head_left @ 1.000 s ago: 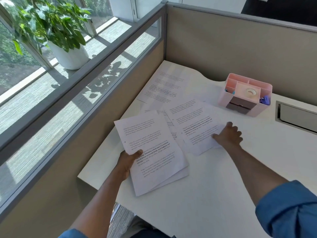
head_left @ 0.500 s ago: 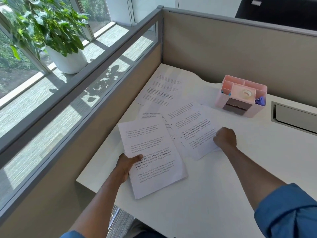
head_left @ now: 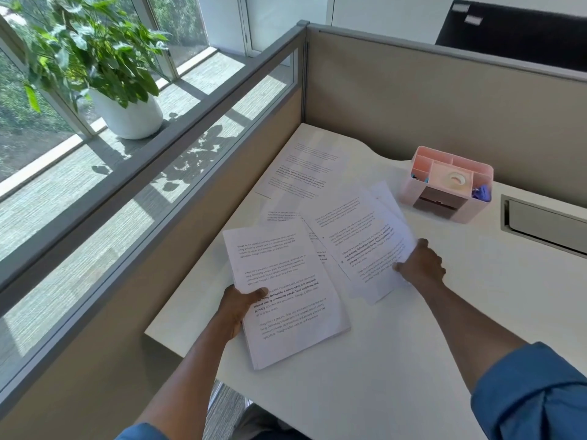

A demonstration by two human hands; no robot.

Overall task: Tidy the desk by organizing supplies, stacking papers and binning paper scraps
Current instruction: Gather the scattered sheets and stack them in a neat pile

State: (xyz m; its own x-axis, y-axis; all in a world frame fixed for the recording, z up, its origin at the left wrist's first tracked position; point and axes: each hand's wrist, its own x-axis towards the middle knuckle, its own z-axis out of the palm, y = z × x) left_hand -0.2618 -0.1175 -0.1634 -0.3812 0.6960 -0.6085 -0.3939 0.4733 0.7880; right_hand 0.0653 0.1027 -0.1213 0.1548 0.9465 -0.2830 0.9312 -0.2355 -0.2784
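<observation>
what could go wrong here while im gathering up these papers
1. The stack in the left hand hangs partly over the desk edge, held by one side only; sheets might slip off to the floor.
2. The right hand pinches the loose sheets at one edge, so they may crease or fan apart when lifted.
3. The far sheet near the partition and another half hidden under the loose sheets could be missed.

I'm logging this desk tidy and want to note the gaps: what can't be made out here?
- Head view: the printed sheets' text is too small and blurred to read.
- How many sheets the left hand holds: the top page covers the stack.
- The pink organizer's lower compartments: its walls hide them.
- The right hand's grip under the sheet: hidden by paper.
</observation>
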